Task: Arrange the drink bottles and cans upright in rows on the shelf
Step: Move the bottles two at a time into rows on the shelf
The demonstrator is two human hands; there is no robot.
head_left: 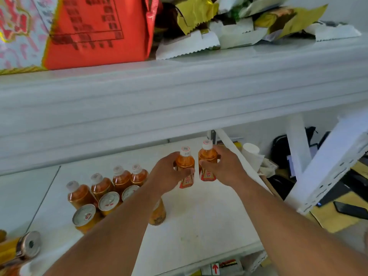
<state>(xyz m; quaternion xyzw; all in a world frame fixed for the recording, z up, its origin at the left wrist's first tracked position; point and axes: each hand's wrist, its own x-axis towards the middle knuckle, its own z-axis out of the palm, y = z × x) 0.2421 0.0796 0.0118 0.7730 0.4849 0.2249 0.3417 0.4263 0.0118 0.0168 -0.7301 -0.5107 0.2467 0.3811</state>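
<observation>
Two small orange drink bottles with white caps stand upright at the back right of the white shelf [199, 226]. My left hand [167, 174] grips the left bottle [186, 166]. My right hand [223, 166] grips the right bottle [207, 156]. To the left, several more orange bottles [121, 178] stand upright in a row, with a row of yellow cans [108, 202] in front of them. Another yellow can [158, 214] stands partly hidden behind my left forearm. At the far lower left a can [23, 248] lies on its side.
The upper shelf's white front edge [179, 108] hangs over the work area, loaded with a red bag [99, 32] and gold and white snack packets [239, 24]. A white shelf upright [328, 166] stands at the right, with a white cup [251, 150] and dark clutter beyond.
</observation>
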